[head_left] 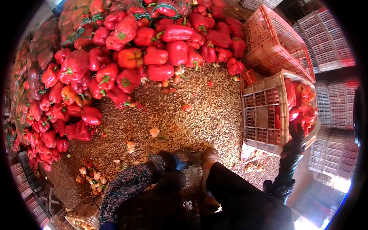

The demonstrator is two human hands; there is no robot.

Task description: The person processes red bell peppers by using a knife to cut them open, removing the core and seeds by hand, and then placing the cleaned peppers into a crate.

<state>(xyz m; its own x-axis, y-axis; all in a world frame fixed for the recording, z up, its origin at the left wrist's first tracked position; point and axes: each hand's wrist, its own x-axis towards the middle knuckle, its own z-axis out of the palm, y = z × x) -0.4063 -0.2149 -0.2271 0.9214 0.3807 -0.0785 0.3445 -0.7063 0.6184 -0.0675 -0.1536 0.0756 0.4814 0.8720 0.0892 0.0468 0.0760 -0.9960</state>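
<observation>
Right hand (296, 134): dark, at the near end of the crate (262, 115), beside the red peppers (306, 109) inside it. Whether its fingers are apart or clamped on a pepper cannot be told. The crate stands to the right within arm's length, presumably so that its contents can be reached from a seated posture.

Left hand (186, 156): low and near, in front of the knees, just past a blue cuff (179, 162). Shadow hides its fingers; whether they are together, apart or clamped on something cannot be told. The patterned sleeve (124, 184) angles inward.

Loose peppers (177, 53) form a heap at the far side and left. Mesh (82, 32) covers part of it, probably to contain the stock. Pale scraps (96, 178) lie in a cluster at near left, apparently kept clear of the heap. A red crate (264, 36) sits beyond the first; stacked crates (324, 42) line the right side.
</observation>
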